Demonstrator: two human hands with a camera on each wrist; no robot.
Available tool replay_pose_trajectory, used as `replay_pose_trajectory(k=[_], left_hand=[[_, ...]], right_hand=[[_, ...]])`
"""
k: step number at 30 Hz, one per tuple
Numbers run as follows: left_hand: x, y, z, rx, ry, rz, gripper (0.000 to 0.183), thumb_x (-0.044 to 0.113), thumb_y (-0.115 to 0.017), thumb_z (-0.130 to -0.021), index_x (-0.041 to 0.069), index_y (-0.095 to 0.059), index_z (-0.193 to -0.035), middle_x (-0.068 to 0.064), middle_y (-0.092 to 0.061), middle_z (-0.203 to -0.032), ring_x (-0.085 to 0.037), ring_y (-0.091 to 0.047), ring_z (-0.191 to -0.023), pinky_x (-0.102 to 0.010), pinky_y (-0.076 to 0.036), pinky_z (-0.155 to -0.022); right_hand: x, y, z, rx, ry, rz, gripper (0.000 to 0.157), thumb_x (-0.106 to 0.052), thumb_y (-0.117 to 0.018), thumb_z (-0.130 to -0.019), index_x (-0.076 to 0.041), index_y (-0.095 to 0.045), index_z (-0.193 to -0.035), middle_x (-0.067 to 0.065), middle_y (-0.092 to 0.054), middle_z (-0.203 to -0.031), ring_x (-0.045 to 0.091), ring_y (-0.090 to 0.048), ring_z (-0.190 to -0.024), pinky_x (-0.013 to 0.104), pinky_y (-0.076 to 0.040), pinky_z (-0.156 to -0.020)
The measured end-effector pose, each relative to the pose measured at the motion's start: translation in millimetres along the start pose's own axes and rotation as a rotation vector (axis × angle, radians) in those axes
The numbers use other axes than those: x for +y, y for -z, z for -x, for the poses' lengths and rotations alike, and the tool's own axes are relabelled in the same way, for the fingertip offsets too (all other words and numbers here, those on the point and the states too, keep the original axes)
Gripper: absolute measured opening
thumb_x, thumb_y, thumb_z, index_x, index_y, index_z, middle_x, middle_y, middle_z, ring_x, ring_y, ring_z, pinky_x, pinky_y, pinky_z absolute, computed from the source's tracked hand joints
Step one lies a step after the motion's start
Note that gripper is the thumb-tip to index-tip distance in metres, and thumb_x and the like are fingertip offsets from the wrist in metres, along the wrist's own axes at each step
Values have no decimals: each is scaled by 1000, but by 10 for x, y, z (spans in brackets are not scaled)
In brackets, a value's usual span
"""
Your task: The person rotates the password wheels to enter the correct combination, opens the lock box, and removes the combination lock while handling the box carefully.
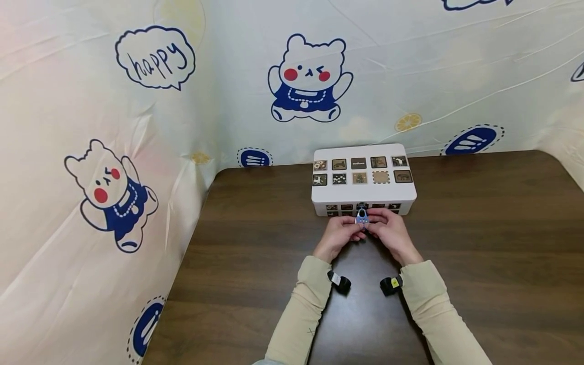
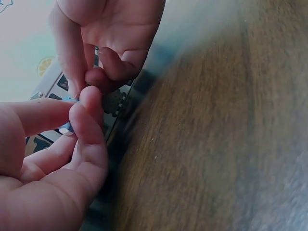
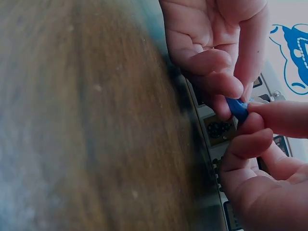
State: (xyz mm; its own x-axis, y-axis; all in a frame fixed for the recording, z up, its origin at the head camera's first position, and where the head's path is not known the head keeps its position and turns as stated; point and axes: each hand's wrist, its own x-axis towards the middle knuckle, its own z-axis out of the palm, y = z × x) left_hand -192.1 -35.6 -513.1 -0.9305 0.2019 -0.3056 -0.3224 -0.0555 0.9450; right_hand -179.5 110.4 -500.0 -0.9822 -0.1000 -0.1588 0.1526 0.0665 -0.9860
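A small blue padlock (image 1: 362, 219), its loop pointing up, is at the latch on the front of a white box (image 1: 360, 193) with printed square pictures. The left hand (image 1: 336, 235) pinches the padlock from one side between thumb and fingers. From the other side the right hand (image 1: 393, 235) pinches it too, its index finger close along the box front. In the right wrist view, part of the blue padlock (image 3: 237, 109) shows between both hands' fingertips. Fingers cover most of the padlock (image 2: 67, 128) in the left wrist view.
The box stands at the back of a dark wooden table (image 1: 255, 253). A pale curtain (image 1: 237, 76) with printed bears hangs behind it and along the left side. Small black cameras (image 1: 341, 283) are strapped inside both wrists, over beige sleeves (image 1: 296, 314).
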Motion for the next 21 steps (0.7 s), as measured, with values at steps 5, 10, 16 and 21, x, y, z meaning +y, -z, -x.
replay_pose_trajectory(k=[5,10,16,21], left_hand=[[-27,10,-29,-4,28,17,15,-1,-59,-81,-9,-62,-94,-9,-64,-70,-12,-62,-57,-19,-49,-51],[0,9,-13,-4,23,-42,17,0,-60,-80,-7,-62,-96,-14,-66,-75,-14,-63,-58,-21,-51,-52],[19,13,56,7,9,-160,34,4,-60,-81,-6,-54,-112,-23,-66,-84,-17,-64,-58,-26,-53,-54],[-73,68,101,21,9,-248,41,11,-62,-82,-6,-50,-117,-21,-67,-80,-19,-65,-59,-26,-53,-54]], right_hand=[[-10,17,25,-14,-18,-4,40,0,-57,-81,3,-47,-120,24,-56,-110,6,-55,-71,20,-45,-58],[6,41,41,-22,-25,-1,39,-2,-56,-83,5,-46,-120,26,-55,-111,12,-59,-73,24,-47,-60],[82,67,44,-32,-29,19,37,-7,-56,-85,5,-47,-119,27,-57,-110,14,-62,-75,27,-48,-61],[143,72,79,-38,-41,55,36,-10,-55,-86,6,-48,-118,27,-57,-110,14,-62,-74,28,-48,-60]])
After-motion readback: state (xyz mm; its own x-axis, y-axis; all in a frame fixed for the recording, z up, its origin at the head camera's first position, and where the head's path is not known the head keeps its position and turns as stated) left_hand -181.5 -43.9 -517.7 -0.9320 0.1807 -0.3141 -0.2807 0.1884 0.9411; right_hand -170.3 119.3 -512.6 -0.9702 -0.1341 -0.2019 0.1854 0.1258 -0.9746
